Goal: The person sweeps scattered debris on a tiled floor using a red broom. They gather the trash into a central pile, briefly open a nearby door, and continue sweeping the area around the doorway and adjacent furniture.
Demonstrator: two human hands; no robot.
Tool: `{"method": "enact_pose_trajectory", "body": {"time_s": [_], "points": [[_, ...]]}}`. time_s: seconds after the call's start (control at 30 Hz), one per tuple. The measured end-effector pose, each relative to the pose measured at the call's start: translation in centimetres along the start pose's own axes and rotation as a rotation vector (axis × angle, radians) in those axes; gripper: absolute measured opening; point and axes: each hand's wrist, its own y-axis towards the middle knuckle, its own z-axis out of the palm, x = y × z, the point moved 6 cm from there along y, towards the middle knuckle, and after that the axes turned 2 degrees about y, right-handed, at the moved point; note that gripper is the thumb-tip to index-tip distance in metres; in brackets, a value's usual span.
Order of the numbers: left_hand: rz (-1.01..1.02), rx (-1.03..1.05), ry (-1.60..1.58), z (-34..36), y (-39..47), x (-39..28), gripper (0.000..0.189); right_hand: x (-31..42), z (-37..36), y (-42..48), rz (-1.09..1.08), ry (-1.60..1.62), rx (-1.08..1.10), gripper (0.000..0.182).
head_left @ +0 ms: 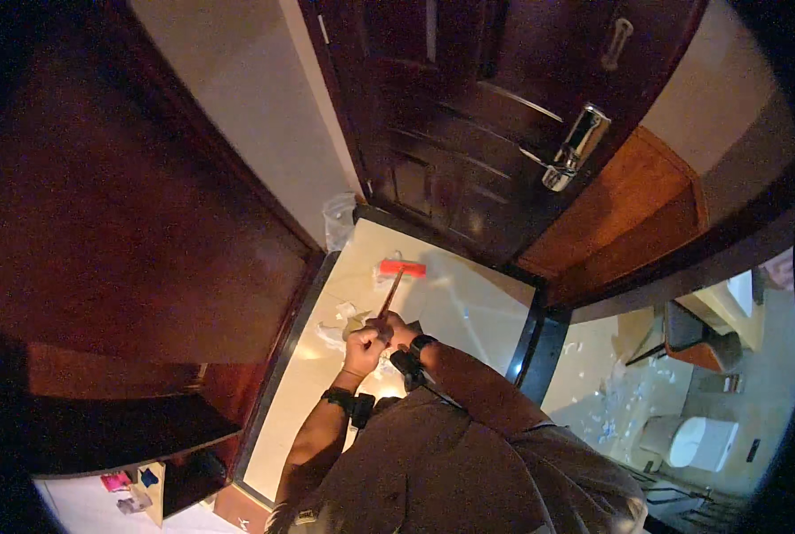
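Both of my hands are closed around the long handle of a broom with a red head. My left hand and my right hand sit close together near the middle of the view. The broom head rests on the pale tiled floor, beside some whitish litter at its left edge. More crumpled paper-like scraps lie on the floor left of my hands. Straps with dark devices are on both wrists. The lower part of the handle is hidden by my hands and body.
A dark panelled door with a metal lock handle stands ahead. A clear plastic bag lies in the corner. At the right, beyond a dark threshold, are scattered scraps, a chair and a white bin-like object. Dark wood cabinetry fills the left.
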Motion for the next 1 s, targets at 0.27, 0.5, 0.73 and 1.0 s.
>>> {"method": "enact_pose_trajectory", "body": {"time_s": [0.27, 0.5, 0.73, 1.0], "points": [[-0.054, -0.019, 0.112, -3.0, -5.4, -5.0, 0.020, 7.5, 7.4, -2.3, 0.135, -0.129, 0.088, 0.015], [-0.045, 0.049, -0.172, -2.2, -5.0, -8.7, 0.022, 16.5, 7.2, -4.8, 0.512, 0.285, -0.121, 0.027], [0.050, 0.192, -0.125, 3.9, -3.9, -8.5, 0.024, 17.6, -0.2, -8.7, 0.226, -0.358, -0.103, 0.020], [-0.078, 0.395, 0.047, 12.5, -2.7, -6.2, 0.023, 11.5, -6.0, -17.8, 0.412, 0.152, -0.143, 0.010]]}}
